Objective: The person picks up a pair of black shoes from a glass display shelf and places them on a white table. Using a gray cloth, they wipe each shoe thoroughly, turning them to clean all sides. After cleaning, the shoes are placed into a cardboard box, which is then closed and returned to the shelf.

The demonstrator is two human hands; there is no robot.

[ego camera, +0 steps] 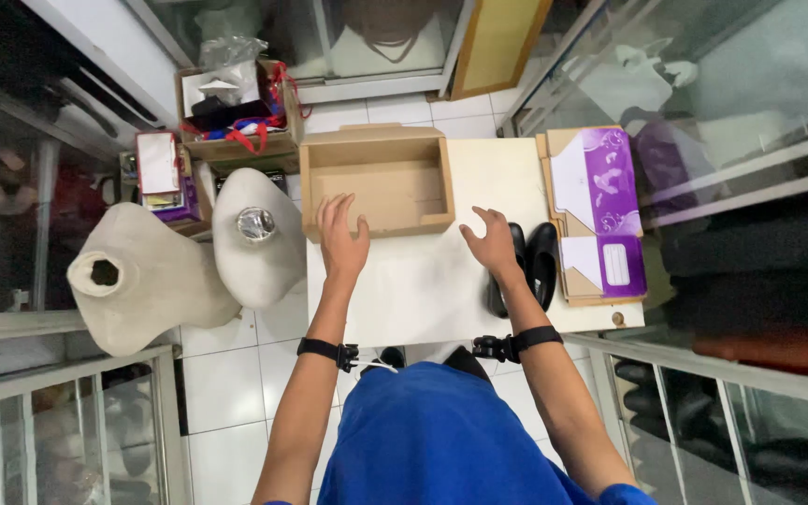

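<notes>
A white bench stands on pale floor tiles in a narrow shop space, with glass cases and railings on both sides.

The left hand is spread wide and holds nothing; its fingertips reach the near wall of an open brown cardboard box that sits empty at the bench's far left corner. The right hand is also spread, fingers loosely curled, and rests on or just over the near one of 2 black shoes lying side by side at the bench's right half; whether it actually presses the shoe I cannot tell. Each forearm wears a black strap.

Just right of the shoes lies a stack of flattened cardboard with purple and white printed faces, running along the bench's right edge. Left of the bench stand 2 cream mannequin torsos, and behind them a second carton stuffed with red ribbon and plastic wrap.

To handle the shoes well, I judge it best to steady the box with the left hand while the right closes around both shoes together at their middles, soles kept level.
</notes>
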